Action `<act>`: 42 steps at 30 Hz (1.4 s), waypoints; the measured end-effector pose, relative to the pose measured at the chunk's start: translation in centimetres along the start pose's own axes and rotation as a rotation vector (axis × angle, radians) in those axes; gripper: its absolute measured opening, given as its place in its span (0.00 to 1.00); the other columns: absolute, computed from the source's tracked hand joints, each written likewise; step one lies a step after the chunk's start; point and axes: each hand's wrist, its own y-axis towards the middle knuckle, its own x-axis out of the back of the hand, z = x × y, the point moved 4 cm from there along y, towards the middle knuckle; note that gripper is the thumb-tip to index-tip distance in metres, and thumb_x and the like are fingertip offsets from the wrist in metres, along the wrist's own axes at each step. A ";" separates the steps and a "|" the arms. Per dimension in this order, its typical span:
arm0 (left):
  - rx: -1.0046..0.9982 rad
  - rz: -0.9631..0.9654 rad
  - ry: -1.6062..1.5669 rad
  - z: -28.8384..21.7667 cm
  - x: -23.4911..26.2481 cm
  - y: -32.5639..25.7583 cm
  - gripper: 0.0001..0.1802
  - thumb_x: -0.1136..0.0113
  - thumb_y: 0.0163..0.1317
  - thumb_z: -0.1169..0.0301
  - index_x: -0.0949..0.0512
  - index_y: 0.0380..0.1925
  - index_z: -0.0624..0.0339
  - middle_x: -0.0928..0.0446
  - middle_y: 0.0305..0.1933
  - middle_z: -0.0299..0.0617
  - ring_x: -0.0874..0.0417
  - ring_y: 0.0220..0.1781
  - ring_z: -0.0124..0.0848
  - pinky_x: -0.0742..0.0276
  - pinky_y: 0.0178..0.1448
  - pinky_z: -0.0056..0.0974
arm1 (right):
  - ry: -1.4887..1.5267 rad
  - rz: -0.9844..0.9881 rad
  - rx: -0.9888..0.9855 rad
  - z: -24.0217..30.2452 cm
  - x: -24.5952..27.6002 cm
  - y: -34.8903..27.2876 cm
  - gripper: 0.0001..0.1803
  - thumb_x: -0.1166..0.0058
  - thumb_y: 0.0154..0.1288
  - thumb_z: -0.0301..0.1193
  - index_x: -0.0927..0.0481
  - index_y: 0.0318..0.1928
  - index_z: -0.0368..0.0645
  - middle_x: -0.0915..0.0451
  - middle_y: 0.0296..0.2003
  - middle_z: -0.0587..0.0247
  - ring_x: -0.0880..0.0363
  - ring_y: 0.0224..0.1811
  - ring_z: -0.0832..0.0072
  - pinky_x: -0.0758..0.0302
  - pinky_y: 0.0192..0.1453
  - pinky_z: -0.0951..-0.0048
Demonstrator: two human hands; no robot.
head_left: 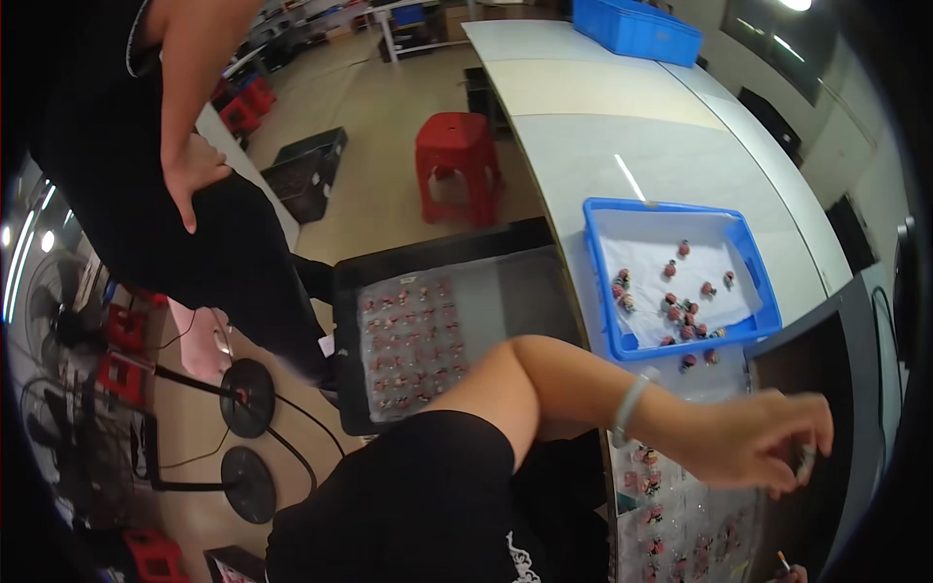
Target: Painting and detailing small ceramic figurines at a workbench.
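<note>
My left hand [748,442], with a pale bracelet [634,406] at the wrist, reaches across to the right over the table. Its fingers are pinched around a small grey-green piece [805,464], blurred and mostly covered. Only a bit of my right hand [795,575] shows at the bottom right edge, beside a thin light stick with an orange part [783,561]. Beneath my left forearm lie rows of small red-and-dark figurines [654,515] on a clear sheet. A blue tray [601,282] lined with white holds several loose figurines [673,313]; two more lie just outside its near edge.
A black crate [348,389] with a sheet of figurines stands left of the table [603,146]. Farther off are a red stool [455,160] and a blue bin [637,34]. A person in black [175,194] stands at the left, near fan bases [248,486]. A grey panel borders the right.
</note>
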 end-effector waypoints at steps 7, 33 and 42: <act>0.375 -0.542 0.145 -3.8 10.3 -9.1 0.23 0.50 0.54 0.78 0.43 0.50 0.59 0.31 0.36 0.45 0.25 0.30 0.28 0.26 0.37 0.30 | 0.077 0.511 -0.204 -1.4 -4.5 -0.5 0.05 0.53 0.59 0.29 0.28 0.31 0.41 0.33 0.20 0.71 0.43 0.18 0.87 0.44 0.21 0.86; 0.216 0.593 -0.513 -12.9 -4.3 -6.3 0.13 0.60 0.60 0.73 0.29 0.41 0.68 0.27 0.35 0.47 0.26 0.32 0.40 0.31 0.34 0.35 | 0.106 0.577 -0.279 -0.8 3.6 -6.3 0.09 0.48 0.56 0.31 0.27 0.29 0.36 0.29 0.18 0.65 0.36 0.15 0.82 0.39 0.19 0.83; 0.365 0.681 -0.453 -14.3 -4.3 -5.3 0.16 0.60 0.60 0.72 0.31 0.45 0.67 0.28 0.44 0.49 0.26 0.41 0.40 0.31 0.43 0.34 | 0.198 0.600 -0.288 -0.5 4.3 -6.6 0.10 0.48 0.56 0.32 0.27 0.29 0.37 0.31 0.16 0.67 0.38 0.14 0.84 0.43 0.18 0.85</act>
